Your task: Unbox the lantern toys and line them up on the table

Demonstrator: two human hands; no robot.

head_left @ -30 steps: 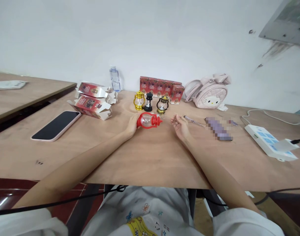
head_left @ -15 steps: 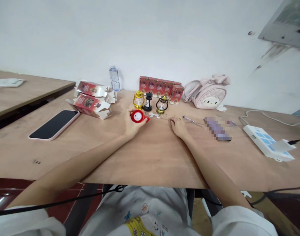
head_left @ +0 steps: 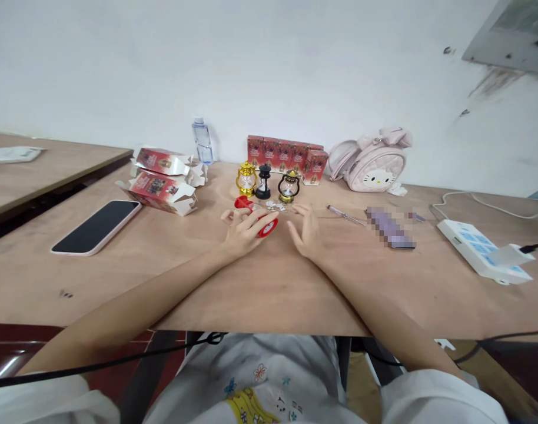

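Note:
My left hand [head_left: 243, 232] is closed around a small red lantern [head_left: 268, 228], which is tipped on its side with its round base toward me. Fingers cover part of its middle. My right hand [head_left: 308, 233] is a little to the right, fingers apart and holding nothing that I can see. Small white pieces [head_left: 275, 206] lie scattered on the table just beyond both hands. Behind them stand three more little lanterns: a gold one [head_left: 246, 179], a black one [head_left: 263, 182] and a black-and-gold one [head_left: 289, 187]. A screwdriver [head_left: 346, 215] lies right of my right hand.
Red boxes [head_left: 286, 154] line the wall, and opened cartons [head_left: 158, 185] lie left. A phone [head_left: 96, 228], a water bottle [head_left: 202, 141], a pink bag [head_left: 375, 168], a blurred purple object [head_left: 390, 228] and a white power strip [head_left: 481, 250] are also on the table [head_left: 269, 288].
My left hand has turned the red lantern onto its side, its base now facing toward me and right. My right hand has shifted slightly left and its fingers have spread.

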